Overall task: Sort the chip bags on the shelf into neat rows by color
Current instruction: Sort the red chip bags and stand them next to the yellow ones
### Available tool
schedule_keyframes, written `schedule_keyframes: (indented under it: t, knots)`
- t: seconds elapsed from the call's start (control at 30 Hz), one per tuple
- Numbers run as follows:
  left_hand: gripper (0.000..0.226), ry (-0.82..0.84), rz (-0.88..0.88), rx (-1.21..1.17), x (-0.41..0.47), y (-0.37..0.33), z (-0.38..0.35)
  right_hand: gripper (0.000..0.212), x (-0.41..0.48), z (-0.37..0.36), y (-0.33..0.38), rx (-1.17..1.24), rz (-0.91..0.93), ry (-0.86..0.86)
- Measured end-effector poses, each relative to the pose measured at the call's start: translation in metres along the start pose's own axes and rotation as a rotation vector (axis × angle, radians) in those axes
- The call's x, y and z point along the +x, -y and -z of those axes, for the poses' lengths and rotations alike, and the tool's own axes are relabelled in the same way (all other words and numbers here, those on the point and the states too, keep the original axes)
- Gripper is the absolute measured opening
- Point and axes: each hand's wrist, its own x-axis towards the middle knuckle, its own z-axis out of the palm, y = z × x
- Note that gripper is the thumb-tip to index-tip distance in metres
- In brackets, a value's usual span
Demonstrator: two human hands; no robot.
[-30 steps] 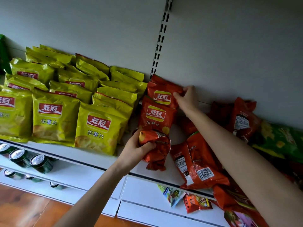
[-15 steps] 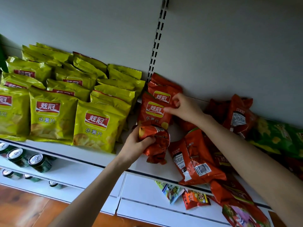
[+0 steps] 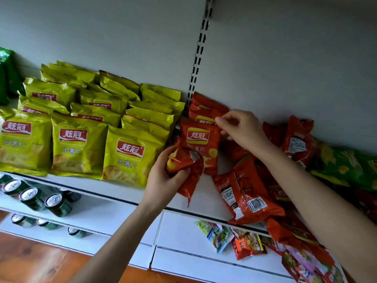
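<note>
The red row is being started just beside the finished yellow bags (image 3: pixel 130 152), which stand in overlapping ranks on the shelf (image 3: pixel 114 186). The left hand (image 3: pixel 163 178) grips a crumpled bag (image 3: pixel 186 160) round its middle, fingers wrapped tight, holding it over the shelf front and against the foot of a standing bag (image 3: pixel 201 139). The right hand (image 3: pixel 242 129) has its fingers curled at that standing bag's top right corner and seems to pinch it, though the contact is too small to be sure. Next, I judge, the crumpled bag must be set upright in front. That calls for smoothing it first, since the thin glossy foil is creased and slippery, and the puffed, pillow-shaped packs tip easily. A loose red heap (image 3: pixel 248 193) lies to the right, unsorted.
</note>
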Motion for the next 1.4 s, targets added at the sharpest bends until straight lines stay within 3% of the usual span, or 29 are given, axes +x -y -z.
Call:
schedule_keyframes:
  t: [0.07,0.13,0.23,0.33,0.5,0.63,0.73,0.8,0.9,1.0,1.07,1.17,1.23,1.33,1.4]
  knots:
    - [0.060,-0.070,-0.158,0.199,0.001,-0.007,-0.004,0.039,-0.029,0.010,0.032,0.309,-0.126,0.235]
    - [0.073,-0.060,-0.277,0.376,0.000,-0.017,-0.012,0.051,-0.052,0.008,0.053,0.325,-0.110,0.354]
    - [0.086,0.033,-0.384,0.519,-0.004,-0.021,-0.015,0.006,-0.068,-0.001,0.055,0.265,-0.015,0.273]
    - [0.091,0.176,-0.324,0.284,-0.012,-0.021,-0.004,0.014,-0.069,0.005,0.043,0.310,-0.090,0.179]
    - [0.078,-0.049,-0.008,-0.332,-0.028,-0.034,0.012,0.021,-0.076,0.025,0.047,0.845,-0.283,0.090]
    - [0.040,0.155,0.194,-0.595,-0.030,-0.036,0.022,0.016,-0.087,0.022,0.046,0.995,-0.363,0.146]
    - [0.034,0.226,0.264,-0.683,-0.032,-0.034,0.024,0.015,-0.089,0.024,0.040,1.079,-0.419,0.126]
    - [0.035,0.241,0.283,-0.673,-0.034,-0.032,0.026,0.014,-0.091,0.027,0.035,1.029,-0.412,0.137]
    - [0.029,0.201,0.245,-0.529,-0.033,-0.028,0.032,0.016,-0.093,0.031,0.028,0.711,-0.365,0.191]
    - [0.030,0.315,0.150,-0.261,-0.029,-0.032,0.038,0.040,-0.092,0.038,0.031,0.430,-0.179,0.179]
    - [0.032,0.446,0.095,-0.111,-0.025,-0.039,0.038,0.056,-0.091,0.036,0.042,0.251,-0.072,0.319]
    - [0.036,0.445,-0.004,-0.001,-0.017,-0.050,0.038,0.038,-0.094,0.022,0.048,0.043,0.012,0.506]
    - [0.034,0.282,-0.041,-0.049,-0.015,-0.052,0.038,0.021,-0.095,0.021,0.045,0.140,0.006,0.411]
    - [0.043,-0.018,-0.006,-0.233,-0.019,-0.044,0.034,0.015,-0.095,0.015,0.035,0.443,-0.194,0.116]
    - [0.048,0.020,0.061,-0.286,-0.024,-0.036,0.025,0.018,-0.095,0.003,0.030,0.605,-0.310,0.071]
